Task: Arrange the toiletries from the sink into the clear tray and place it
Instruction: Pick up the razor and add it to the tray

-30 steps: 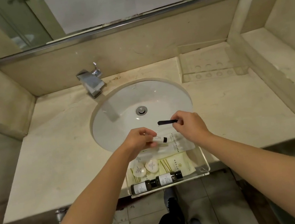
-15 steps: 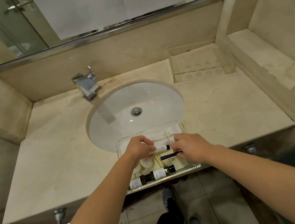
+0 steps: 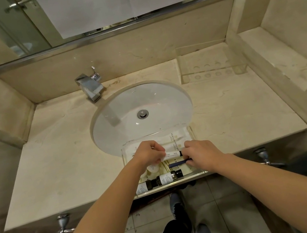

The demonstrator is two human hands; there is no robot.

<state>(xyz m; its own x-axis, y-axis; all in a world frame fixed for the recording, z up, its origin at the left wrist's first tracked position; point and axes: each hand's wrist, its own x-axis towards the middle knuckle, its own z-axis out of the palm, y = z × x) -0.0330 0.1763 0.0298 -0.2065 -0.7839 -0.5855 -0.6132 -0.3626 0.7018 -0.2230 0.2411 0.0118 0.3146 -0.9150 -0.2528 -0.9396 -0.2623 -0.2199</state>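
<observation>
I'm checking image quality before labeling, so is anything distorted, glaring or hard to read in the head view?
Head view: wide-angle bending curves the mirror frame and countertop edges; soft highlights sit in the sink basin; the clear tray shows mostly by its edges; label print on the white tube is too small to read.

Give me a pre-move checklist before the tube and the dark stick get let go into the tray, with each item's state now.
1. Sink basin cleared of toiletries: ok, nothing lies in it.
2. Left hand has the white tube over the clear tray: ok.
3. Right hand has the dark stick over the tray: ok.
4. Free spot under both items: cannot tell, the hands hide the tray's middle.
5. Two dark bottles lying settled along the near wall: ok.
6. Tray fully supported: not ok, its near edge sits at the counter lip and looks to overhang the floor.
</observation>
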